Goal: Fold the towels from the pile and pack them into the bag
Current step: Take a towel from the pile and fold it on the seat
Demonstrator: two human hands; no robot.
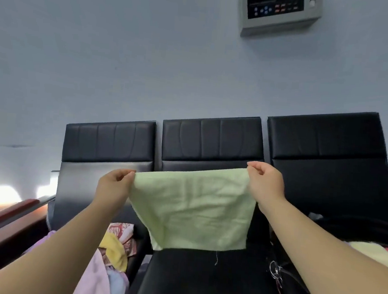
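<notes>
A pale green towel [193,207] hangs spread out in the air above the middle black seat [201,282]. My left hand [115,184] pinches its top left corner and my right hand [264,182] pinches its top right corner. The pile of towels [112,251], pink, yellow, light blue and a red-patterned one, lies on the left seat below my left arm. On the right seat, a dark bag [349,231] holds folded yellow and red cloth [377,253]; my right arm hides part of it.
Three black padded seats stand in a row against a grey wall, with backrests [212,141] behind the towel. A grey control panel [278,12] hangs high on the wall. A red-brown rail [6,215] runs along the left. A key ring [276,270] dangles by the bag.
</notes>
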